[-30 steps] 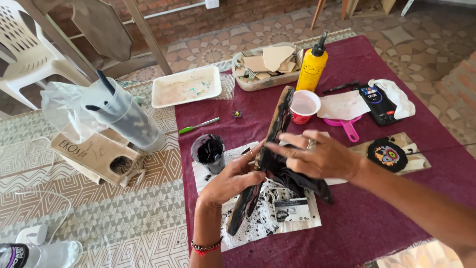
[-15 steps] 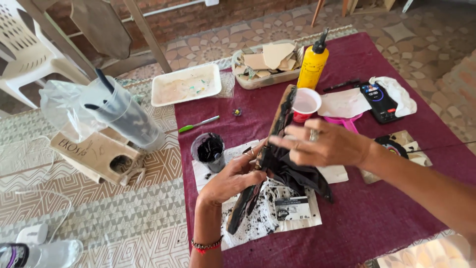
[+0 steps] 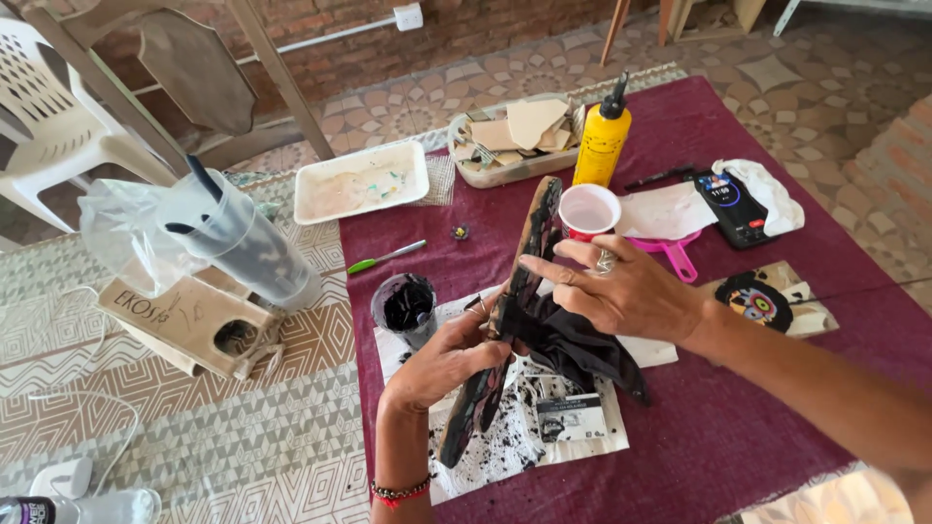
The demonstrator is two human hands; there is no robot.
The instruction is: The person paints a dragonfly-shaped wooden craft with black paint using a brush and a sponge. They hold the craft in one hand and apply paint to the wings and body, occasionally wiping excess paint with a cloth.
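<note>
Near the table's left edge stood a cup of black paint (image 3: 405, 307). Just right of it, the left hand (image 3: 442, 359) curled its fingers shut around the middle of a long blackened wooden piece (image 3: 505, 320), held tilted above stained paper (image 3: 563, 427). The right hand (image 3: 621, 291) pressed a dark cloth (image 3: 573, 344) against the piece, fingers half spread. Bare red cloth (image 3: 718, 427) lay open toward the near right corner.

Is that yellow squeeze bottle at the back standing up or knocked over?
Upright. The yellow bottle stands on its base on the maroon cloth, black nozzle pointing up, beside the tray of cardboard scraps.
</note>
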